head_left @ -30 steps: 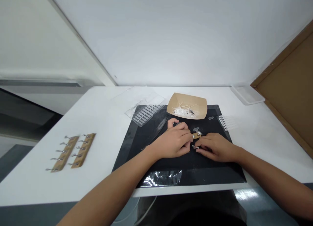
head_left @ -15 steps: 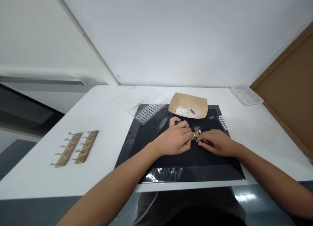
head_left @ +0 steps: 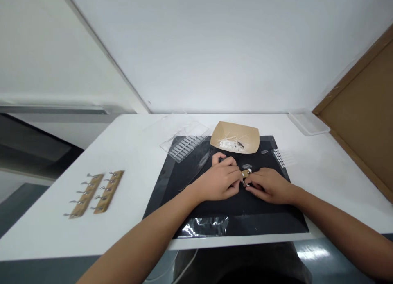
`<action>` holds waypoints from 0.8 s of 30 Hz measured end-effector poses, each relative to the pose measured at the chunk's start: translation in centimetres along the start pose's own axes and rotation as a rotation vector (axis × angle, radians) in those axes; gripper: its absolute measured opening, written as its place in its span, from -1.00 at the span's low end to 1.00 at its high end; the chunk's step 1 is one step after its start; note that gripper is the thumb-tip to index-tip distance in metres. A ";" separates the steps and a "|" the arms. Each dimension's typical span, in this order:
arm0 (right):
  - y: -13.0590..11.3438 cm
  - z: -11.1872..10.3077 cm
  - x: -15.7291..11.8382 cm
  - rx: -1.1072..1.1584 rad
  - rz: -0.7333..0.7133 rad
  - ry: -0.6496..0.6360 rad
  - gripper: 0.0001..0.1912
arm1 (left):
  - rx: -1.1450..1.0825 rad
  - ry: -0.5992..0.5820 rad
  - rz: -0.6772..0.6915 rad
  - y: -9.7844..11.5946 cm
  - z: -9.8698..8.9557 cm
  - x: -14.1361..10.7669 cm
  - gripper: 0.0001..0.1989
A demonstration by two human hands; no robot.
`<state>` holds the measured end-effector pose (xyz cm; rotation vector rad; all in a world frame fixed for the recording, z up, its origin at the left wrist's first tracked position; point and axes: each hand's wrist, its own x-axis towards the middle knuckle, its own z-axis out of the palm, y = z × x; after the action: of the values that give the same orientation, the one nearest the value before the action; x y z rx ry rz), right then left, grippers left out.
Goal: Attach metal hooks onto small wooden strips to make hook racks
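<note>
Over the black mat [head_left: 211,218], my left hand [head_left: 222,178] is closed round one end of a small wooden strip [head_left: 246,174]. A dark object [head_left: 223,158] shows at its curled index finger. My right hand [head_left: 267,185] is closed at the strip's other end, its fingertips at small metal parts [head_left: 245,185]; what exactly they pinch is too small to tell. A white piece sits on the strip. Just behind it lie clear oval pieces [head_left: 247,166] on the mat.
A cardboard tray [head_left: 254,138] with white bits stands behind my hands. Clear plastic sheets [head_left: 184,148] lie back left, white dots [head_left: 278,157] on the right. Two wooden strips with metal hooks [head_left: 86,196] [head_left: 109,192] are far left. A clear container [head_left: 310,124] sits back right.
The view has tilted slightly, so the table sits lower in the picture. Both hands stay at the small wooden strip, with only slight finger movement.
</note>
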<state>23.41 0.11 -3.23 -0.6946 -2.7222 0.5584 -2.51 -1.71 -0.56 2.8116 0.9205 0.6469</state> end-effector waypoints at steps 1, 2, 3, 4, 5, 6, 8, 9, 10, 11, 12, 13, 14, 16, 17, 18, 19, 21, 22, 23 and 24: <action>0.0 0.0 0.0 0.003 -0.006 0.000 -0.81 | -0.001 0.007 0.000 0.0 0.0 0.0 -0.91; 0.0 0.0 0.0 0.007 -0.011 0.001 -0.82 | -0.001 0.018 -0.001 0.0 0.0 0.0 -0.91; 0.0 0.0 0.0 0.010 -0.016 0.001 -0.82 | -0.001 0.028 -0.002 0.0 0.0 0.0 -0.91; 0.0 0.0 -0.1 0.013 -0.018 0.002 -0.83 | 0.000 0.039 -0.004 0.0 -0.1 0.0 -0.91; 0.0 0.1 -0.1 0.014 -0.019 0.001 -0.83 | 0.001 0.048 -0.005 0.0 -0.1 0.0 -0.91; 0.0 0.1 -0.1 0.015 -0.018 0.000 -0.83 | 0.001 0.055 -0.006 -0.1 -0.1 0.0 -0.91; 0.0 0.1 -0.1 0.014 -0.015 -0.005 -0.83 | 0.004 0.067 -0.003 -0.2 -0.1 0.0 -0.90; 0.0 0.1 -0.1 0.013 -0.014 -0.007 -0.83 | 0.004 0.072 -0.001 -0.2 0.0 -0.1 -0.90; 0.0 0.1 -0.1 0.012 -0.013 -0.009 -0.83 | 0.003 0.075 0.001 -0.2 0.0 -0.1 -0.90; 0.0 0.1 -0.1 0.011 -0.013 -0.010 -0.83 | 0.001 0.077 0.001 -0.3 0.0 -0.1 -0.90; 0.0 0.1 -0.1 0.010 -0.012 -0.009 -0.83 | -0.001 0.077 0.000 -0.3 0.0 -0.1 -0.90; 0.0 0.1 -0.1 0.008 -0.011 -0.006 -0.83 | -0.003 0.075 -0.001 -0.3 0.1 -0.1 -0.90; 0.0 0.1 -0.1 0.009 -0.010 -0.004 -0.84 | -0.005 0.074 -0.001 -0.3 0.1 -0.1 -0.90; 0.0 0.1 -0.1 0.009 -0.011 -0.001 -0.84 | -0.007 0.077 0.002 -0.3 0.2 -0.1 -0.90; 0.0 0.1 -0.1 0.010 -0.013 -0.001 -0.84 | -0.008 0.079 0.005 -0.3 0.2 -0.1 -0.90; 0.0 0.1 -0.1 0.011 -0.014 -0.001 -0.84 | -0.008 0.082 0.008 -0.3 0.2 -0.1 -0.90; 0.0 0.1 -0.1 0.013 -0.016 -0.001 -0.84 | -0.008 0.085 0.010 -0.3 0.2 -0.1 -0.91; 0.0 0.1 -0.1 0.015 -0.017 0.002 -0.84 | -0.008 0.086 0.015 -0.3 0.2 -0.1 -0.91; 0.0 0.2 -0.1 0.015 -0.015 0.003 -0.84 | -0.009 0.087 0.016 -0.3 0.2 -0.1 -0.91; 0.0 0.2 -0.1 0.015 -0.013 0.001 -0.84 | -0.008 0.088 0.017 -0.3 0.2 -0.1 -0.92; 0.0 0.1 -0.1 0.016 -0.009 -0.003 -0.84 | -0.007 0.088 0.016 -0.3 0.2 -0.1 -0.91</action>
<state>23.46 0.02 -3.38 -0.6781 -2.7193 0.5784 -2.63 -1.51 -0.88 2.8074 0.9084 0.7806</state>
